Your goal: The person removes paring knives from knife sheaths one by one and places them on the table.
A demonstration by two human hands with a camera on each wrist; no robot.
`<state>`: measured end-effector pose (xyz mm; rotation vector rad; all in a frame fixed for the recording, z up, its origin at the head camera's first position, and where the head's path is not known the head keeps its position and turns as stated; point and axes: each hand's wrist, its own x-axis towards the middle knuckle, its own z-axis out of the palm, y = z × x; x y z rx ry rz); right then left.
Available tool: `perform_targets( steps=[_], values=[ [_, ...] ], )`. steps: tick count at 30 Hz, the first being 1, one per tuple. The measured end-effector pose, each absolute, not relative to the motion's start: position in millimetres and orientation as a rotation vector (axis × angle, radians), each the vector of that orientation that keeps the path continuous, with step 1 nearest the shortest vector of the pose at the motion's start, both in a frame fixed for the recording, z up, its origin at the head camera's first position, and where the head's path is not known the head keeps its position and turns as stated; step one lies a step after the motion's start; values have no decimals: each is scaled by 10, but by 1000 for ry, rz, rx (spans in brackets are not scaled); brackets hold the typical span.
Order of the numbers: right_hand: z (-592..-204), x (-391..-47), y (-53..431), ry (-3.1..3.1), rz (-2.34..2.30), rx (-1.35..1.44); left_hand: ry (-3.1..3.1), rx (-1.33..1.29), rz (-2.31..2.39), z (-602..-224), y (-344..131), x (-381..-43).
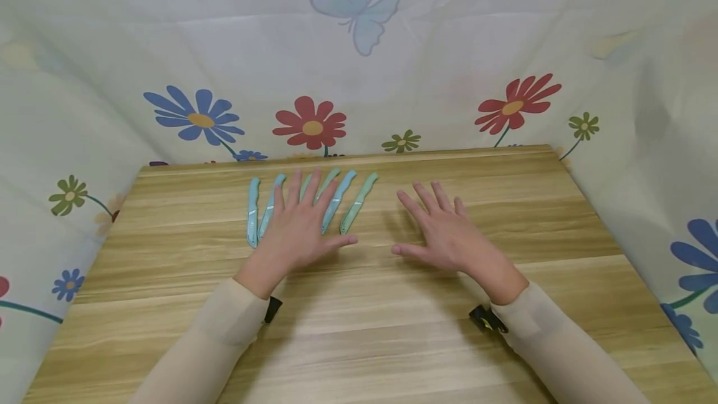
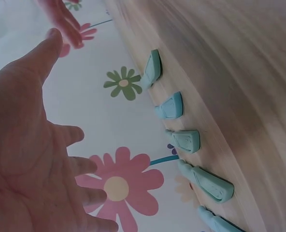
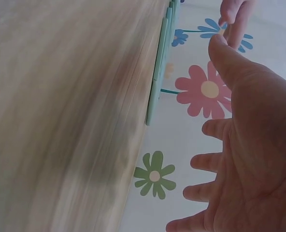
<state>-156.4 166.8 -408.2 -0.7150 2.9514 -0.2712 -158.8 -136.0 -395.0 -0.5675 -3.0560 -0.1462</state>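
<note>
Several small knives lie side by side on the wooden table in the head view, each apparently in a matching sheath. A light-blue knife point(image 1: 253, 211) is at the left end and a green knife point(image 1: 359, 203) at the right end. Their handles point to the far edge. My left hand point(image 1: 297, 229) hovers palm down over the row with fingers spread, hiding parts of the middle knives. To the right of the row, my right hand point(image 1: 451, 239) is held above the table, fingers spread, holding nothing. The left wrist view shows blue and green sheath ends, including a blue knife point(image 2: 171, 106).
The wood-grain table point(image 1: 381, 341) ends at a back edge against a white curtain point(image 1: 224, 48) printed with flowers and a butterfly. The curtain also hangs along both sides. A black strap point(image 1: 487, 318) is at the right wrist.
</note>
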Motion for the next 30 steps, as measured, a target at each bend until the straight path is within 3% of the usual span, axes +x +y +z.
perform_targets(
  steps=[30],
  values=[
    [-4123,-1748,1418,2942,-217,-706,-3084,-611,-274,-3841,-1016,-2304]
  ],
)
